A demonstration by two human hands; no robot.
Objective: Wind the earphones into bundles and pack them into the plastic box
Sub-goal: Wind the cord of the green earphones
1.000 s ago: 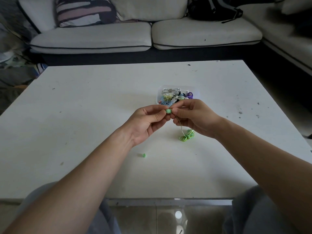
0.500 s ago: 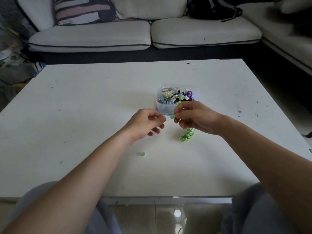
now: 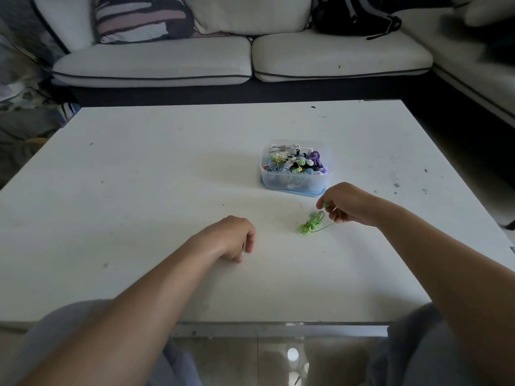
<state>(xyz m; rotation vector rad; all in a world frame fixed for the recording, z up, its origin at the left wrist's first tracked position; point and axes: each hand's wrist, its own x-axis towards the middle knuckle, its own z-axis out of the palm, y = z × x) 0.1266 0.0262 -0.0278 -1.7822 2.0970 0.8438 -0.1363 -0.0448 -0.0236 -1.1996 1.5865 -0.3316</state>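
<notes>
Two hands are working low over the table (image 3: 139, 162). The left hand (image 3: 234, 238) is resting knuckles-up, its fingers curling down against the surface; whether they are pinching anything, I cannot tell. Further right, the box (image 3: 292, 186) is sitting open, already heaped with wound earphones (image 3: 295, 161), likely kept near so each finished bundle has a short trip. Just in front of it the green bundle (image 3: 310, 224) is lying on the table, mostly coiled, a loose strand trailing up to the right hand (image 3: 348, 203). That hand is pinching the bud (image 3: 325, 204), probably keeping the free end under control for the last wraps before packing.
</notes>
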